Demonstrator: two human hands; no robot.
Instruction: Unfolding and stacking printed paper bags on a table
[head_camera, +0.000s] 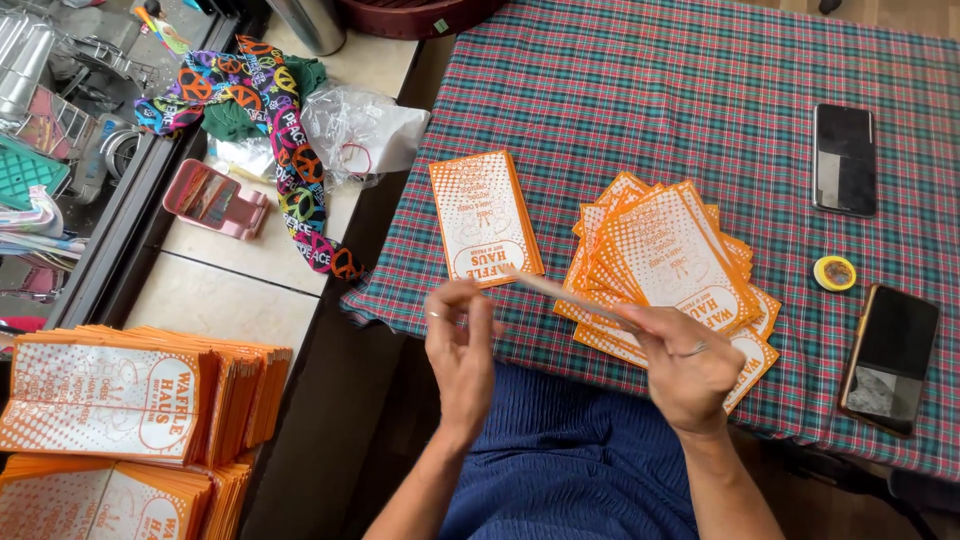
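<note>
Holding a flat orange-and-white paper bag (570, 293) edge-on between them, both hands are raised above the near edge of the table covered with a red and green checked cloth (700, 80). The left hand (462, 345), with a ring on one finger, grasps the left end of this paper bag with its fingers closed on it, and the right hand (685, 365), also with a ring, pinches the right end; the bag looks like a thin pale strip because it is seen from its edge. Just behind the left hand, one orange-and-white printed paper bag (485, 215) lies flat and alone on the cloth. Just behind the right hand lies a loose fanned pile of the same printed bags (665, 250), and the hand covers its near corner. At the right side of the table are a black phone lying face up (844, 158), a small yellow roll of tape (834, 272) and a second dark phone in a brown case (890, 358), all well apart from the hands. At the left, on a pale counter, stands a big stack of the same orange bags (140, 395), and farther back lie a colourful patterned strap (290, 160), a clear plastic bag (365, 130) and a pink phone holder (212, 198). Under the hands I see the blue cloth on the person's lap (570, 460).
</note>
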